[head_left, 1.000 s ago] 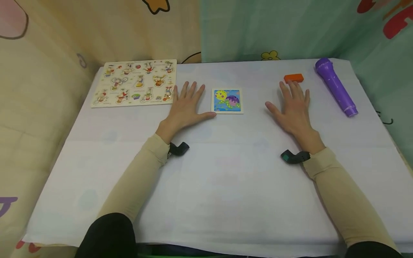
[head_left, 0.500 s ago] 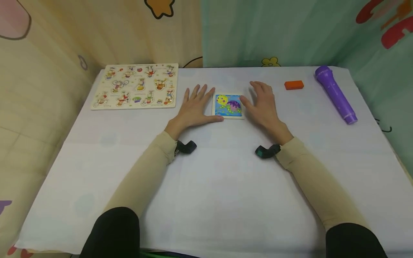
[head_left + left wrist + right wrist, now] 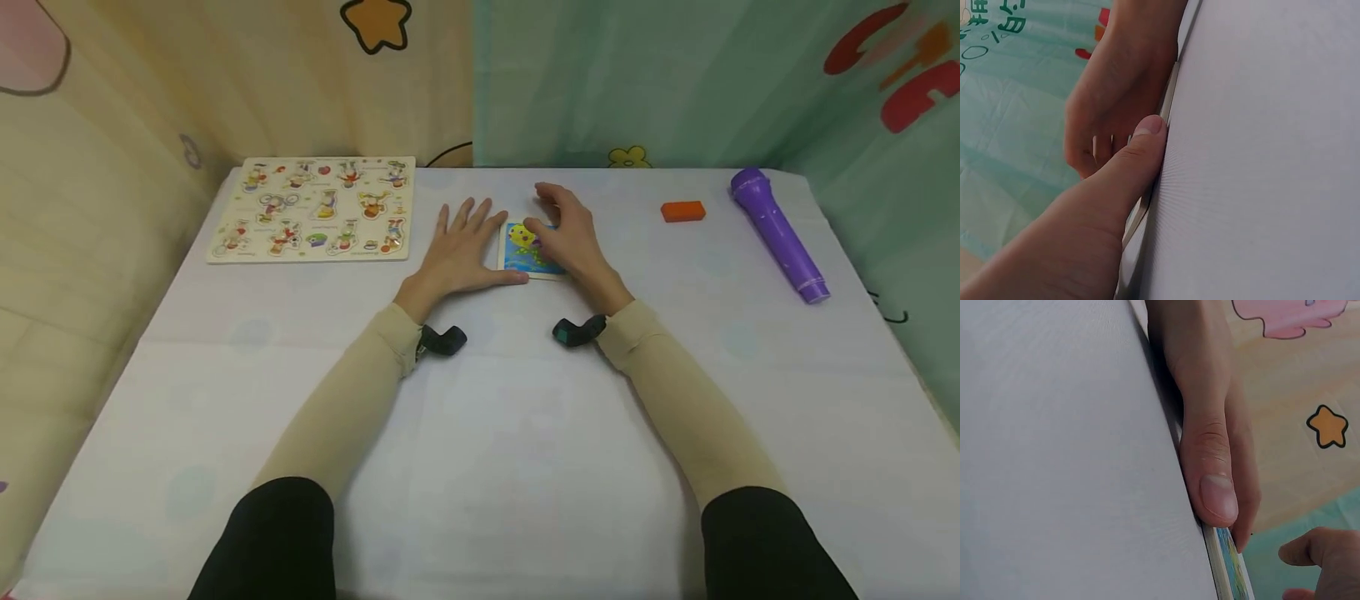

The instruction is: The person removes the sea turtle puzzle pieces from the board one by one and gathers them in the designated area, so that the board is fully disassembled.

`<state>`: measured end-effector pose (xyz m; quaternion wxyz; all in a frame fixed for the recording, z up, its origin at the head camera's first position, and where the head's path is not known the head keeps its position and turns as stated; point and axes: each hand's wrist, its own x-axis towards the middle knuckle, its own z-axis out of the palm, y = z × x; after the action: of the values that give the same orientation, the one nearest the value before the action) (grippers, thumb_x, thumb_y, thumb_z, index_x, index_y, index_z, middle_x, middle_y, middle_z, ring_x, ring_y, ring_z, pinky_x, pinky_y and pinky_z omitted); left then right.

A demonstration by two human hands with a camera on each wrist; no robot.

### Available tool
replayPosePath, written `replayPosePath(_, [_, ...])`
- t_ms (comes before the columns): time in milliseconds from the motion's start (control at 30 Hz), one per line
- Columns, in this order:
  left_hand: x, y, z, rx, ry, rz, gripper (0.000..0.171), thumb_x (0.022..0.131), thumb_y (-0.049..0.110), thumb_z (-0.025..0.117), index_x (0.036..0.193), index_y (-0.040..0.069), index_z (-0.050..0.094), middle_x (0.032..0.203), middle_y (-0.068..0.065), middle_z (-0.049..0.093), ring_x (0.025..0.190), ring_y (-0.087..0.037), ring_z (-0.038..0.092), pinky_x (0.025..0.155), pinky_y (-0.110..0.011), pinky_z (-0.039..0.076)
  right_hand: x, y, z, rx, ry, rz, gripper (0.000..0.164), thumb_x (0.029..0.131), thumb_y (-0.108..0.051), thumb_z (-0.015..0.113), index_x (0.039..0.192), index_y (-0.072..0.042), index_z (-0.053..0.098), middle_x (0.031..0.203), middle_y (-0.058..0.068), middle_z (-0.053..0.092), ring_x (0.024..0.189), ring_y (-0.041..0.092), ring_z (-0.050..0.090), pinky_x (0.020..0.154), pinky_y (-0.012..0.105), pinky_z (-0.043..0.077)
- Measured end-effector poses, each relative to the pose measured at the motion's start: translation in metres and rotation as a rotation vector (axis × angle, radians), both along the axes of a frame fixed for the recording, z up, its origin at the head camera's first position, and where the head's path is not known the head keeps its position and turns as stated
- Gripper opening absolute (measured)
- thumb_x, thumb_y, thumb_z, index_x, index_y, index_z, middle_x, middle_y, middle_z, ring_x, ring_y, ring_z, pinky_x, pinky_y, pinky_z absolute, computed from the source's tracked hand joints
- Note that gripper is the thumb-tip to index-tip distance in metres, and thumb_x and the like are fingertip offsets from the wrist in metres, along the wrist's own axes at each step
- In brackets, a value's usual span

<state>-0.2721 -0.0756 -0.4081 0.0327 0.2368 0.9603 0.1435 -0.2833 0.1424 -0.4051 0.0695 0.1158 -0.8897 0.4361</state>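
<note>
A small square picture puzzle (image 3: pixel 520 265) with a yellow and purple turtle on blue lies at the table's back middle. My left hand (image 3: pixel 462 254) rests at its left side, fingers straight and spread. In the right wrist view, the left thumb (image 3: pixel 1216 497) touches the puzzle's edge. Over the puzzle's right part hovers my right hand (image 3: pixel 573 242), fingers loosely bent, covering part of the turtle. The right wrist view shows a gap between the right hand's fingertips (image 3: pixel 1297 550) and the puzzle. Neither hand grips anything.
A large wooden board (image 3: pixel 311 210) with animal figures lies at the back left. An orange block (image 3: pixel 683 212) and a purple microphone-shaped thing (image 3: pixel 780 236) lie at the back right. Printed curtains (image 3: pixel 637 75) hang behind the white-covered table (image 3: pixel 510 467).
My right hand has moved left from near the orange block to above the puzzle, its fingers bending. The left hand has shifted slightly right with its fingers spread. The head view has tilted slightly upward.
</note>
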Motion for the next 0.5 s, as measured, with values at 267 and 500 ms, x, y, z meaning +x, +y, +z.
replayPosePath(267, [0.003, -0.007, -0.001, 0.021, 0.028, 0.030, 0.113, 0.078, 0.086, 0.067, 0.165, 0.023, 0.033, 0.177, -0.008, 0.018, 0.165, -0.033, 0.003, 0.131, -0.059, -0.009, -0.008, -0.020, -0.002, 0.129, 0.024, -0.009, 0.061, 0.092, -0.030, 0.071, 0.145, -0.004, 0.057, 0.146, 0.018, 0.058, 0.138, 0.033, 0.051, 0.123, 0.046, 0.035])
replayPosePath(500, [0.003, -0.003, -0.002, 0.039, 0.041, 0.014, 0.113, 0.078, 0.087, 0.066, 0.165, 0.022, 0.034, 0.177, -0.008, 0.019, 0.165, -0.033, 0.003, 0.131, -0.059, -0.010, -0.013, -0.029, -0.003, 0.235, 0.109, -0.055, 0.057, 0.084, -0.037, 0.075, 0.127, -0.001, 0.064, 0.138, 0.021, 0.060, 0.131, 0.040, 0.049, 0.115, 0.050, 0.040])
